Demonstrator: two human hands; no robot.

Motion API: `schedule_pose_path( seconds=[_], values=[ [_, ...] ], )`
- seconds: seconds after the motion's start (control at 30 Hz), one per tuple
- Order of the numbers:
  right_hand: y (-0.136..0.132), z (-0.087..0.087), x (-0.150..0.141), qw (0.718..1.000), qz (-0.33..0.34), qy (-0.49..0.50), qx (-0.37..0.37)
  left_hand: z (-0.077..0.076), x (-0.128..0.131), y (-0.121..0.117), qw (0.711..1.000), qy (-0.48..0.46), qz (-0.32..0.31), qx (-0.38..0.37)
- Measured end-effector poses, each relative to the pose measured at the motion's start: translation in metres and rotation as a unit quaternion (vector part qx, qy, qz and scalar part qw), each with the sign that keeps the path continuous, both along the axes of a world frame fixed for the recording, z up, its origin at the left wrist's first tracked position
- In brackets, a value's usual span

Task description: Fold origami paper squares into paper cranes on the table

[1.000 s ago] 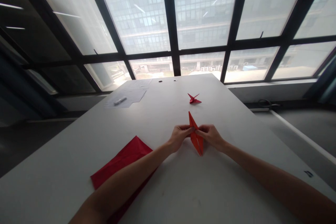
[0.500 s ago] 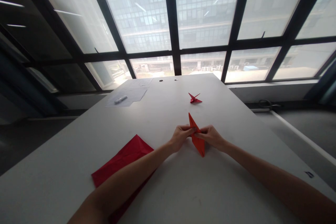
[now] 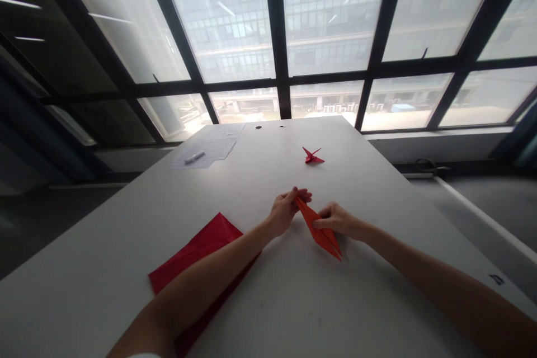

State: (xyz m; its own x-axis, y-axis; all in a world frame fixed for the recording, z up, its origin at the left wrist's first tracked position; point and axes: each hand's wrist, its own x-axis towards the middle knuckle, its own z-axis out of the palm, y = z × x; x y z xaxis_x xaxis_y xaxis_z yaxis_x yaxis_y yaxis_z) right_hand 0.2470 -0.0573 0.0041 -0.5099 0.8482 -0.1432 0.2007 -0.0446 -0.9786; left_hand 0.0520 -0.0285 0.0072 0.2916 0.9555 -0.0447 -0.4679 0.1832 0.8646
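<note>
Between my hands is a folded orange origami paper [image 3: 319, 232], long and diamond-shaped, tilted with its split lower tips towards the lower right. My left hand [image 3: 286, 210] pinches its upper point, thumb on top and fingers behind. On its right side, my right hand [image 3: 338, 220] grips the middle, with the thumb lying across the paper. Beyond them on the table stands a small red origami crane [image 3: 312, 156]. Under my left forearm lies a larger red sheet of paper [image 3: 201, 245], partly hidden by the arm.
The white table [image 3: 268, 173] reaches to the tall windows. At its far left lie white papers [image 3: 218, 145] with a white marker-like stick [image 3: 194, 157] on them. A small dark mark [image 3: 497, 279] is near the right edge.
My left hand has moved from the orange paper's middle to its upper point. The paper has tilted further, its lower end swinging right. My right hand keeps hold of it.
</note>
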Motion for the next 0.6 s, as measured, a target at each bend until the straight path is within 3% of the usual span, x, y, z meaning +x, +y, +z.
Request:
schedule_pose_path(
  seconds=[0.17,0.33,0.43,0.6],
  values=[
    [0.001,-0.001,0.000,0.999,-0.035,0.027,-0.008,0.004,-0.002,-0.002,0.999,-0.002,-0.052,-0.003],
    [0.004,-0.006,-0.001,0.996,-0.073,0.055,0.008,0.003,0.003,-0.011,0.982,0.121,-0.143,0.032],
    [0.004,-0.002,-0.001,0.995,-0.076,0.067,0.010,0.001,0.005,-0.011,0.986,0.123,-0.101,0.052],
    [0.002,0.006,-0.002,0.988,-0.088,0.127,-0.022,-0.003,0.003,-0.002,0.997,0.037,0.046,0.049]
  ],
)
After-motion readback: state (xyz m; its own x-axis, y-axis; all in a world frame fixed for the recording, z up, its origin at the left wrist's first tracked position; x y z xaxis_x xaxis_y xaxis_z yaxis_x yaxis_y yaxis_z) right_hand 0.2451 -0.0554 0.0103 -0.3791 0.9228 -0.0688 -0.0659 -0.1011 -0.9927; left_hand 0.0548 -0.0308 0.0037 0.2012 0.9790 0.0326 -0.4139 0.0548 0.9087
